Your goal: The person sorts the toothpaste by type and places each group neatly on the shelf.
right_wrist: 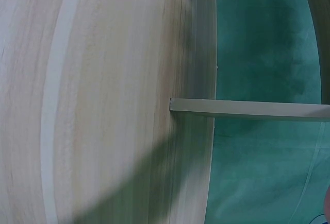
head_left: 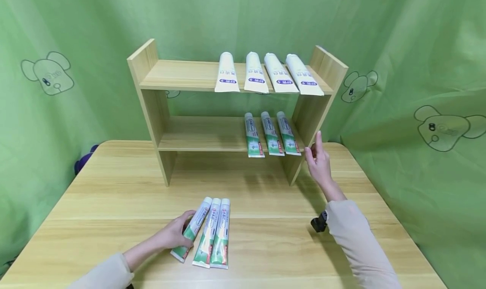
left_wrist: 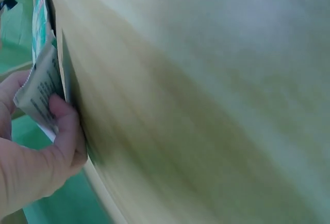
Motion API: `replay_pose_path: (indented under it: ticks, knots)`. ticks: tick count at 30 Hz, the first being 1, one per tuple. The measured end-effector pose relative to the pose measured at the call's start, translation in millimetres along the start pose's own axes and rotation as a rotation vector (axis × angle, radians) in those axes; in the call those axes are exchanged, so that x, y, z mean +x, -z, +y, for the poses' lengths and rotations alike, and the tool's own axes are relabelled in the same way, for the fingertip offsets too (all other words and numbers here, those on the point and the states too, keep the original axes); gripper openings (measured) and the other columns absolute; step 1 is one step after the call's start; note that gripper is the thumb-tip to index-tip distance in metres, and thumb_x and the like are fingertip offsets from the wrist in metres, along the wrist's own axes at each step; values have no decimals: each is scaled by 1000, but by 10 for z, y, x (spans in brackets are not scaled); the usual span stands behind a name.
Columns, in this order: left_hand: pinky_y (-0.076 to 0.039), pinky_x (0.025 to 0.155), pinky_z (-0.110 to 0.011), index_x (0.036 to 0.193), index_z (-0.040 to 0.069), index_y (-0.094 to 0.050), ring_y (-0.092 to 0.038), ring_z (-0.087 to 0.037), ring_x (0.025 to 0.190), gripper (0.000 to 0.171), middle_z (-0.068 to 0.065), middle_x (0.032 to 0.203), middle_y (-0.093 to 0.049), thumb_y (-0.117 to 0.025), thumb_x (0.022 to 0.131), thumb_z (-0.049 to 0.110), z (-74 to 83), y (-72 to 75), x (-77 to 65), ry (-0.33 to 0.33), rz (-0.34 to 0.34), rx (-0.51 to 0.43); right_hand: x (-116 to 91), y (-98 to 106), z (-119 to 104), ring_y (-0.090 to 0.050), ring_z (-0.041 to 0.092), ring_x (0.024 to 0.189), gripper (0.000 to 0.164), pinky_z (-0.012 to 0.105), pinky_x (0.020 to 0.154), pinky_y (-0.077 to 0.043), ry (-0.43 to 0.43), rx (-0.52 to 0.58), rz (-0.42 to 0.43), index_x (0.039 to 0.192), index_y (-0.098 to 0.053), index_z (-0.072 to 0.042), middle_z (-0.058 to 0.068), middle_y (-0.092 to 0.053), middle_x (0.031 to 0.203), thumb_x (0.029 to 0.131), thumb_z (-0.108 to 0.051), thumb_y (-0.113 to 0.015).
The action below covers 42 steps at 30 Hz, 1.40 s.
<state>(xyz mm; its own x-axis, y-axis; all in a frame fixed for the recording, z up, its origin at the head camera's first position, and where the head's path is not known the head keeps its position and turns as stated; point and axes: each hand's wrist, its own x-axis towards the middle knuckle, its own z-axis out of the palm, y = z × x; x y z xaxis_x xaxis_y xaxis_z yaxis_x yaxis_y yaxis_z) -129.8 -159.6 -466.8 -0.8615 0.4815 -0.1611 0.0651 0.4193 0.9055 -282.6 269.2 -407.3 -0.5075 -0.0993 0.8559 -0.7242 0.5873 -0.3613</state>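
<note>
In the head view, my left hand [head_left: 172,234] grips the lower part of a toothpaste tube [head_left: 198,218], the leftmost of three green-and-white ones on the table. The left wrist view shows thumb and fingers on either side of this tube's flat crimped end [left_wrist: 41,87]. Just right of it lie a second tube [head_left: 209,234] and a third tube [head_left: 221,234], side by side with caps pointing away. My right hand [head_left: 319,164] is raised beside the front edge of the rack's right side panel [head_left: 315,112], index finger extended upward; only a sliver shows in the right wrist view.
The wooden two-tier rack [head_left: 201,147] stands at the back of the table [head_left: 273,234]. Its lower shelf bears three green-and-white tubes [head_left: 270,133] toward the right; several white tubes [head_left: 256,71] lie on the upper shelf. A green curtain [head_left: 87,90] surrounds the table.
</note>
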Motion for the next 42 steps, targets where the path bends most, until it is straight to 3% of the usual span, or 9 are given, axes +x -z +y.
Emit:
replay_pose_path:
  ticks: [5, 9, 17, 23, 29, 35, 42]
  knots:
    - [-53, 74, -32, 137, -10, -20, -52, -22, 86, 87, -19, 103, -49, -68, 64, -10, -34, 88, -12, 41, -69, -166, 28, 2, -131, -35, 11, 57, 77, 12, 50, -29, 16, -15, 21, 146, -19, -11, 17, -44, 62, 81, 17, -50]
    - [-52, 76, -30, 137, -12, -20, -48, -22, 88, 85, -18, 104, -46, -67, 66, -11, -38, 122, -32, 72, -83, -254, 69, 11, -265, -35, 12, 56, 78, 11, 51, -27, 30, -24, 33, 145, -20, -10, 20, -43, 62, 79, 20, -49]
    - [-55, 77, -35, 139, -9, -13, -52, -21, 88, 84, -19, 109, -46, -64, 72, -9, 5, 148, -58, 80, -105, -393, 2, -24, -10, -35, 3, 59, 82, 13, 48, -30, 45, -1, 32, 146, -19, -17, 15, -45, 61, 80, 18, -52]
    - [-55, 76, -35, 142, -3, -14, -49, -21, 86, 86, -17, 106, -41, -64, 72, -9, 98, 146, -22, 55, -49, -421, -1, -8, -12, -36, 2, 59, 77, 15, 48, -32, 31, 12, 7, 147, -17, -20, 15, -46, 63, 84, 12, -50]
    - [-55, 76, -34, 143, -2, -13, -53, -19, 86, 85, -18, 108, -40, -63, 74, -10, 194, 100, 57, 32, -22, -451, 2, 4, -21, -35, 3, 60, 79, 17, 48, -32, 14, -17, 17, 147, -18, -19, 16, -45, 63, 83, 15, -50]
    - [-55, 74, -32, 143, 0, -16, -54, -19, 86, 84, -20, 111, -42, -64, 75, -7, 253, 66, 140, -32, 6, -441, -1, -24, -13, -34, 5, 59, 83, 8, 52, -28, 29, -11, 38, 146, -19, -14, 17, -44, 62, 78, 22, -50]
    - [-55, 73, -34, 143, 4, -18, -53, -19, 89, 83, -22, 115, -42, -65, 75, -4, 437, 58, 238, -106, 66, -384, 2, -8, -27, -33, -1, 62, 79, 11, 50, -30, -7, -9, 20, 147, -18, -17, 17, -44, 63, 83, 17, -50]
